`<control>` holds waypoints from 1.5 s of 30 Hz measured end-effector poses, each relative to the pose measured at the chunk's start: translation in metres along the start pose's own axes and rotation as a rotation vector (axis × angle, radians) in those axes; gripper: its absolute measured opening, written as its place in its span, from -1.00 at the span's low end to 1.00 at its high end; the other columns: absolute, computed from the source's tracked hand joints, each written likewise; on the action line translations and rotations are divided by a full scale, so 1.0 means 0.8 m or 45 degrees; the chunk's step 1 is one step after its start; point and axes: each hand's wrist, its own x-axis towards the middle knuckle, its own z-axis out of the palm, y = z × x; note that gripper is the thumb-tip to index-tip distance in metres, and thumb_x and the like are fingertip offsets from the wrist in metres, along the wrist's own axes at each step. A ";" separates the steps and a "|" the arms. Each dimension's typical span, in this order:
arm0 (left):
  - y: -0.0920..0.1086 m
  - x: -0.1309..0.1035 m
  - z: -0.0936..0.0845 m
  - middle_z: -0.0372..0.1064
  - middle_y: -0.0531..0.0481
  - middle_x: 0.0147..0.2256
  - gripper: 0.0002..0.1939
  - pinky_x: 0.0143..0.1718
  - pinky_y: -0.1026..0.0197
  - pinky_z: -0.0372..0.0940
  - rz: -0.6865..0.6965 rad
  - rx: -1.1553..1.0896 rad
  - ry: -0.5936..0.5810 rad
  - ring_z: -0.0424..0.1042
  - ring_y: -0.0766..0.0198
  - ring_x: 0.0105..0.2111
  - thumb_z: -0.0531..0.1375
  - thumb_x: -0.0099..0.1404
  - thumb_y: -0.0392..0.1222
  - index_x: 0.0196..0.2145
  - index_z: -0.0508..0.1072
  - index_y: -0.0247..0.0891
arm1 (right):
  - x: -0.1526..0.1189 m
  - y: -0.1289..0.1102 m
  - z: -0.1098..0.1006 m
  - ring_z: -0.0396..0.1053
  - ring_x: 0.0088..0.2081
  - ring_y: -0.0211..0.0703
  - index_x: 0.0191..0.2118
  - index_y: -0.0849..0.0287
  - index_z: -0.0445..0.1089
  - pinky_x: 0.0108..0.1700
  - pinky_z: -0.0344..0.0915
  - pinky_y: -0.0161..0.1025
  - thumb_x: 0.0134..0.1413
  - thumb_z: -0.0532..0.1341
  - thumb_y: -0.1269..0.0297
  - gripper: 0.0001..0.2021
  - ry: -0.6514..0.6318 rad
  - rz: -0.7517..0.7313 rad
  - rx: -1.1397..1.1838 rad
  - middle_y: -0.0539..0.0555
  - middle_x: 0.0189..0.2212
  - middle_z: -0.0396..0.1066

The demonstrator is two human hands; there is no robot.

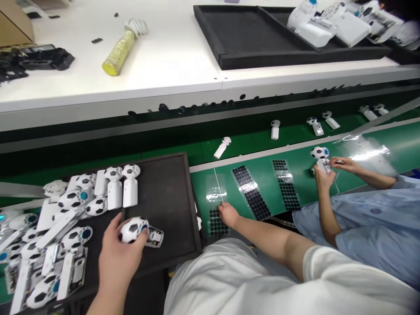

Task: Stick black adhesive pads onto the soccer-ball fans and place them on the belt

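My left hand [123, 249] is closed around the ball-shaped head of a football-patterned device [134, 229], above the black tray [167, 197]. The device's handle points right, with its inner parts exposed. On the green bench, my right hand [229, 214] has its fingertips pinched together at the upper edge of the dark dots on a clear sheet of round black stickers [218, 223]. Whether a sticker is between those fingers is hidden. Several more football-headed devices [113, 186] lie piled on the tray's left side, some with opened handles.
Two more sticker sheets [251, 192] lie to the right. A co-worker's hands [324, 173] hold a similar device farther right. Several devices [274, 130] rest on the green strip behind. Above it, a white shelf [170, 52] carries a black divided tray [246, 30] and a yellow-wrapped roll [120, 50].
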 end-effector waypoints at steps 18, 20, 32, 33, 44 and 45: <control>0.002 -0.012 0.067 0.47 -0.22 -0.08 -0.60 -0.20 0.00 0.47 -0.397 -0.807 -0.664 0.54 0.04 -0.19 0.23 0.15 -0.10 -0.07 0.40 -0.31 | 0.009 -0.023 -0.009 0.35 0.06 -0.01 0.00 0.27 0.40 0.11 0.31 0.06 0.26 0.23 0.18 -0.69 -0.097 0.147 0.005 0.20 0.04 0.37; 0.009 -0.029 0.061 0.45 -0.20 -0.04 -0.58 -0.26 0.06 0.49 -0.436 -0.941 -0.746 0.54 0.09 -0.21 0.27 0.14 -0.10 -0.05 0.38 -0.29 | 0.010 -0.026 -0.010 0.34 0.07 0.00 0.01 0.27 0.39 0.12 0.30 0.07 0.25 0.24 0.18 -0.68 -0.098 0.158 0.034 0.20 0.05 0.37; 0.057 -0.103 0.021 0.44 -0.12 -0.14 -0.44 -0.43 0.14 0.47 -0.416 -1.278 -0.875 0.50 0.17 -0.33 0.40 0.01 -0.08 -0.06 0.36 -0.27 | -0.053 -0.056 -0.106 0.48 -0.32 -0.20 -0.08 0.23 0.43 -0.18 0.41 -0.22 0.23 0.21 0.32 -0.81 0.123 0.120 0.548 0.04 -0.34 0.51; 0.061 -0.107 0.017 0.44 -0.11 -0.17 -0.45 -0.46 0.16 0.46 -0.390 -1.283 -0.887 0.49 0.20 -0.36 0.39 0.01 -0.08 -0.07 0.36 -0.27 | -0.066 -0.065 -0.129 0.49 -0.29 -0.19 -0.07 0.19 0.45 -0.16 0.41 -0.23 0.22 0.21 0.33 -0.81 0.155 0.082 0.601 0.05 -0.32 0.52; 0.104 -0.132 0.013 0.35 0.05 -0.41 -0.58 -0.53 0.25 0.35 -0.065 -0.963 -0.819 0.36 0.26 -0.48 0.21 0.04 -0.23 -0.09 0.37 -0.23 | -0.160 -0.164 -0.311 0.50 -0.20 -0.18 -0.21 0.11 0.56 -0.15 0.41 -0.27 0.18 0.17 0.50 -0.77 0.419 -0.822 0.414 0.02 -0.27 0.55; 0.104 -0.133 0.013 0.36 0.04 -0.40 -0.58 -0.52 0.26 0.35 -0.043 -0.946 -0.812 0.36 0.27 -0.47 0.21 0.04 -0.24 -0.09 0.38 -0.23 | -0.159 -0.166 -0.311 0.51 -0.21 -0.16 -0.21 0.12 0.56 -0.17 0.41 -0.26 0.17 0.18 0.50 -0.78 0.416 -0.815 0.352 0.02 -0.28 0.56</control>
